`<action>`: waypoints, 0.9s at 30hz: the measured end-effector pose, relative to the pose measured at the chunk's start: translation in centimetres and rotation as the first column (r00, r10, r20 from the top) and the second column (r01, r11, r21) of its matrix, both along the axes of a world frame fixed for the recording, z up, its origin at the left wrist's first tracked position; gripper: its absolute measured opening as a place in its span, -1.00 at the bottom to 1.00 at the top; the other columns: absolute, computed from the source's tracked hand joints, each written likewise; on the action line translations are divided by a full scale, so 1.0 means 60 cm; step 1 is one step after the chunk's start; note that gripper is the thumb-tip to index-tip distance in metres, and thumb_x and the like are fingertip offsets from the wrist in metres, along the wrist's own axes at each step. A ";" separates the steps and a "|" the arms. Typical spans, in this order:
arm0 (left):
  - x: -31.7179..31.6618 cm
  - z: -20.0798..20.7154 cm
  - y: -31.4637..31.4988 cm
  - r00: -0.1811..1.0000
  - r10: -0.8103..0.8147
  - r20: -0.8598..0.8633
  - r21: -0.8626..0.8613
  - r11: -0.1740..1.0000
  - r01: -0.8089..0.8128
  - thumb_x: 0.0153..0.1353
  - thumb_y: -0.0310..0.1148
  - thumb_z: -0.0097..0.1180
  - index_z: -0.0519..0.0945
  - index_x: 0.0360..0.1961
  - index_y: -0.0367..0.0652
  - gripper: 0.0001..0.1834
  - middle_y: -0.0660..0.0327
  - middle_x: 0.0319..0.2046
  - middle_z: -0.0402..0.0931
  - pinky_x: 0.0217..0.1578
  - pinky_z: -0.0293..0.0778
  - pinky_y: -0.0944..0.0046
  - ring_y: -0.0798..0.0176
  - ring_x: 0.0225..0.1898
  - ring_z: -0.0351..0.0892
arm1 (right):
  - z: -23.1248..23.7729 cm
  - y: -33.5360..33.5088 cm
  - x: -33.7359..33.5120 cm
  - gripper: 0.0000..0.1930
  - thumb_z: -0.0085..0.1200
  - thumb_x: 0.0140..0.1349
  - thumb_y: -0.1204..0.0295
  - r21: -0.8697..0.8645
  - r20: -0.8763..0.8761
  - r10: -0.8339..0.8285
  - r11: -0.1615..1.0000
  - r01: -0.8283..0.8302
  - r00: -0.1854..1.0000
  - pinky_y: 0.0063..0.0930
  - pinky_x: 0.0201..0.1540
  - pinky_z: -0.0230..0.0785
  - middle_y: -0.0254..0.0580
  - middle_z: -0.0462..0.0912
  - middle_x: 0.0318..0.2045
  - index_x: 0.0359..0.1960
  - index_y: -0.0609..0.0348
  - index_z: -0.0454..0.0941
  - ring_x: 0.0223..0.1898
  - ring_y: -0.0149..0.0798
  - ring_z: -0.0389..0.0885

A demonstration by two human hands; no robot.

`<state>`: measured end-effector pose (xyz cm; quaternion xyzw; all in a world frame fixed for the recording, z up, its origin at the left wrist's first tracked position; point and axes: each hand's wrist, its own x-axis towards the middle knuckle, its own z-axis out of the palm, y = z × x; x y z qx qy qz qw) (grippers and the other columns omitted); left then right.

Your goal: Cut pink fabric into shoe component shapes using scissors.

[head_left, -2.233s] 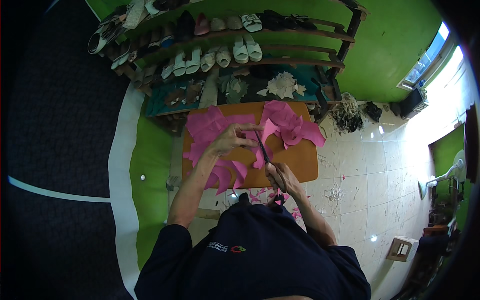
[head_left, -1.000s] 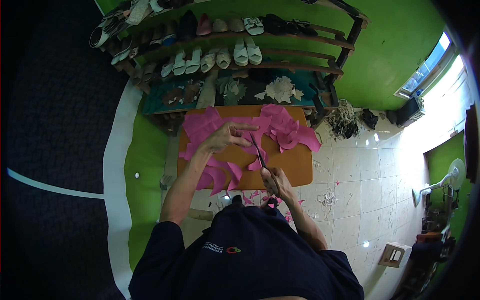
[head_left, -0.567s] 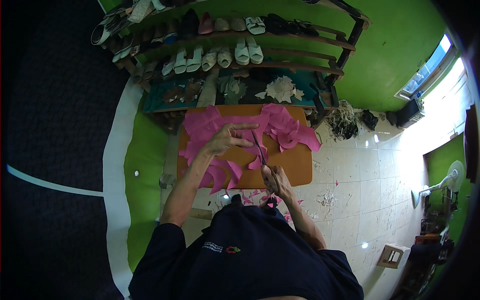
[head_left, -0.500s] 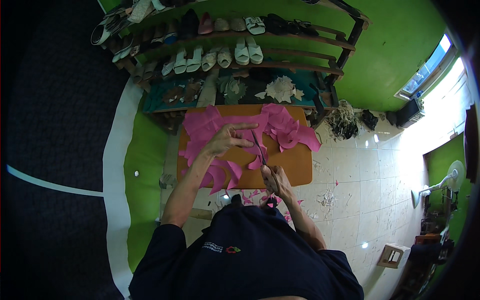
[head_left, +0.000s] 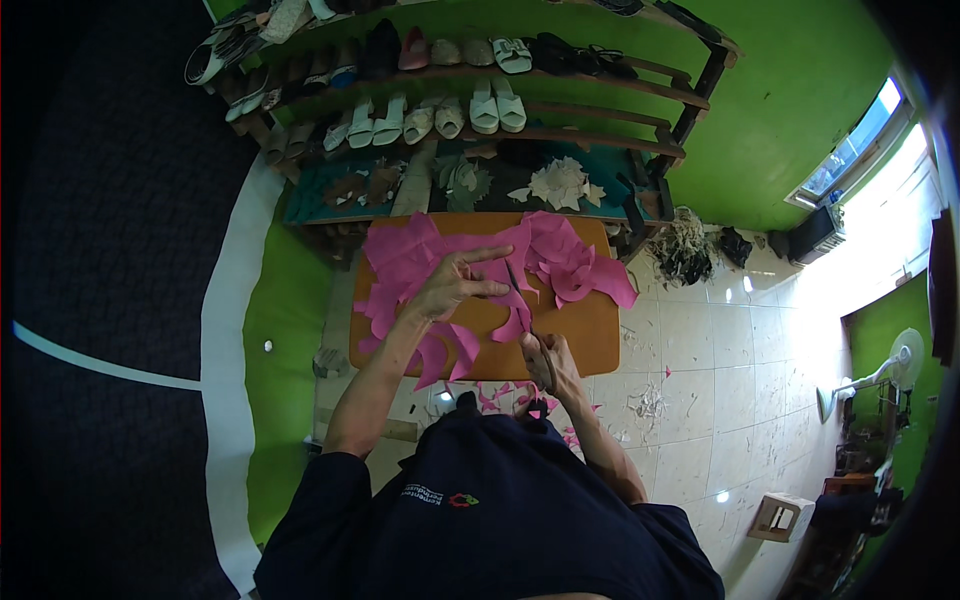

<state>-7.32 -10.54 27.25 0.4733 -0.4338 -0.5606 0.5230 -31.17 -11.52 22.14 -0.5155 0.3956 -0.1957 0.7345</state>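
Compared with half a second ago, the two hands have hardly changed place, but pink material now seems to cross the middle of the scissors [head_left: 515, 279], where the dark line of the blades showed more complete. I judge from this that the blades are at the pink sheet [head_left: 511, 326] — whether they are cutting in this instant, I cannot tell. The right hand [head_left: 550, 362] is closed around the handles, near the front edge of the table [head_left: 590, 340]. The left hand [head_left: 447, 288] is over the sheet, its pointing finger stretched and well apart from the thumb, with the blade tips just beside; if it also pinches the sheet, I cannot see. The sheet lies on the table, between other pink pieces [head_left: 403, 248], and small pink scraps [head_left: 490, 395] are on the floor [head_left: 690, 370].
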 end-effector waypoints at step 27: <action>0.002 -0.014 -0.003 0.997 0.040 0.062 -0.012 0.999 -0.039 0.15 -0.58 0.30 0.56 0.22 -0.09 -0.44 0.48 -0.53 0.51 -0.25 0.45 0.47 0.58 -0.45 0.45 | 0.020 -0.001 0.002 -0.33 -0.02 0.30 -0.29 -0.103 -0.015 0.094 0.990 -0.095 0.995 -0.54 -0.70 0.01 -0.44 0.22 -0.73 -0.55 0.14 0.29 -0.75 -0.52 0.17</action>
